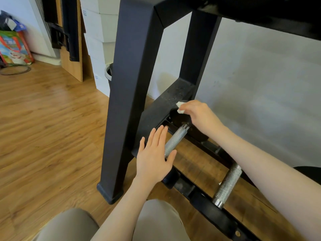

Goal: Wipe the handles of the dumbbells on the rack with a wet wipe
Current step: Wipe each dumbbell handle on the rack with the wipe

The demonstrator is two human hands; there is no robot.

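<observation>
Right hand, at frame centre, pinched a crumpled wet wipe against the far black weight head. Left hand lay flat, fingers straight, over the near end of the knurled dumbbell handle on the rack.

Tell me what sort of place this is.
Likely a home gym or spare room: a black dumbbell rack holding dumbbells with knurled steel handles, wood flooring, and white boxes stacked against the wall.
</observation>
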